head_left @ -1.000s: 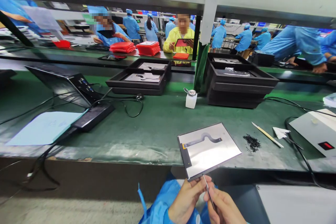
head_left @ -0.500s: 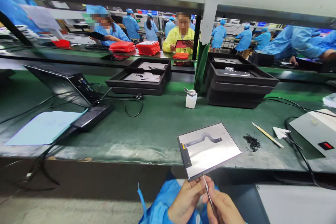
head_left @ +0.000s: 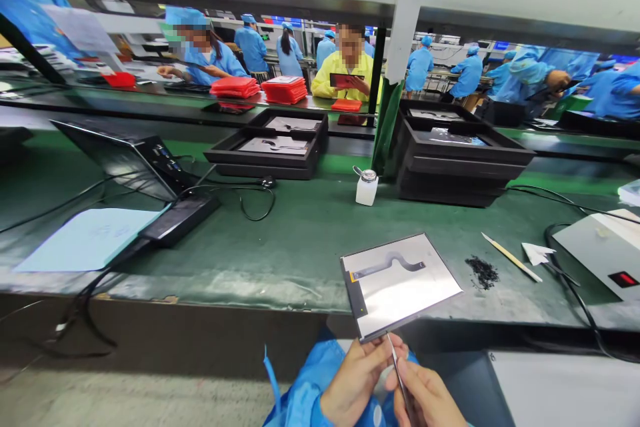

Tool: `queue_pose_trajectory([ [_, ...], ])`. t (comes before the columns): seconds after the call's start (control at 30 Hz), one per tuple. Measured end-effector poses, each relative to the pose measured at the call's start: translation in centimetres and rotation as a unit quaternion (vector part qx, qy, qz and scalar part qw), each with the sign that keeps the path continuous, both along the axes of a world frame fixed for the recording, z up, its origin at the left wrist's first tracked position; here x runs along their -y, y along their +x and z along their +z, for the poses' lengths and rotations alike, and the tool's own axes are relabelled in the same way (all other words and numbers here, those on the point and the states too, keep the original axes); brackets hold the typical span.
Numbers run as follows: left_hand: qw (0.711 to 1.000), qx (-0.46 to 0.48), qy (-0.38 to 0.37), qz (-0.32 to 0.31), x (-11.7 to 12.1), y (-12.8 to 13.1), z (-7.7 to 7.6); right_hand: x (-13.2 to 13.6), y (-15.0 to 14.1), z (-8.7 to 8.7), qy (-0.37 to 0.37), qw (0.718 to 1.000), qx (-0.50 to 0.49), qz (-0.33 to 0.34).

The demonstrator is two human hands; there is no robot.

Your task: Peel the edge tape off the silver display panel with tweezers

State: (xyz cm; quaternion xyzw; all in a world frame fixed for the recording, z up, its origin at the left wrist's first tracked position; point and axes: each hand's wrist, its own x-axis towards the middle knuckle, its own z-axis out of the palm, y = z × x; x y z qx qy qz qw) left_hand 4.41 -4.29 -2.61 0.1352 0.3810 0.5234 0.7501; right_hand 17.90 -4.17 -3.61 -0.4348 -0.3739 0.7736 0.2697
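Display panel (head_left: 407,300) is over the front edge of the table (head_left: 300,233), ribbon cable (head_left: 370,271) facing up. Left hand (head_left: 354,377) has its fingers pinched on the near edge; right hand (head_left: 431,395) has fingers clamped on a thin metal tool (head_left: 401,377), tip right by that edge.

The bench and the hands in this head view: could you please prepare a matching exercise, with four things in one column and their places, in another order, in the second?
Things
1. flat panel
2. thin metal tool
3. white bottle
4. black bits

Places
A. upright on the green bench, just left of the tall tray stack
B. held by the right hand
C. in a loose heap, left of the slim yellow tool
D. held at its near edge by the left hand

Pairs: 1-D, 2-B, 3-A, 4-C
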Motion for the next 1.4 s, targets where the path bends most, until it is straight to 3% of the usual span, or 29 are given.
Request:
queue_pose_trajectory([
  [0.2, 1.0, -0.002, -0.005, 0.018, -0.4, 0.7, -0.6, -0.1, 0.1, -0.6, 0.043, 0.999, 0.019, 0.016],
  [0.5, 1.0, -0.005, -0.003, -0.001, -0.1, -0.1, -0.1, 0.0, -0.2, 0.0, -0.006, 1.0, -0.009, -0.004],
  [0.7, 1.0, -0.009, -0.003, 0.014, -0.4, 0.5, -0.7, 0.0, 0.0, -0.5, 0.043, 0.999, 0.005, -0.012],
  [0.93, 1.0, -0.019, 0.014, 0.01, -0.2, -0.3, 0.0, -0.1, -0.2, -0.5, -0.014, 1.0, -0.01, -0.022],
  [1.17, 0.999, -0.025, 0.023, 0.021, -0.3, 0.2, -0.3, 0.0, 0.0, -0.8, 0.06, 0.998, 0.014, -0.031],
  [1.4, 0.999, -0.027, 0.027, 0.009, -0.1, -0.6, -0.1, -0.1, -0.4, -0.7, 0.004, 1.0, -0.025, -0.004],
])
